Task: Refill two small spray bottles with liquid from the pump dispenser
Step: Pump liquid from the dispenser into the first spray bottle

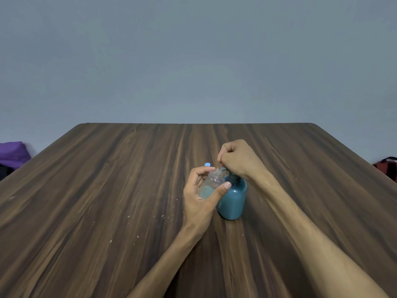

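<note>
A blue pump dispenser (233,200) stands upright on the wooden table (107,190), right of centre. My left hand (199,196) grips a small clear spray bottle (211,183) with its cap off, tilted, its threaded neck right under the pump's spout. The bottle holds some pale liquid at its bottom. My right hand (236,160) sits on top of the pump head with fingers curled, covering it. A small light-blue object (207,164) peeks out just behind my left fingers; what it is cannot be told. A second spray bottle is not visible.
Small pale crumbs (150,217) dot the tabletop left of my left wrist. A purple bag (12,154) lies beyond the table's left edge, and a red-and-dark bag (386,168) beyond the right edge. A plain grey wall stands behind.
</note>
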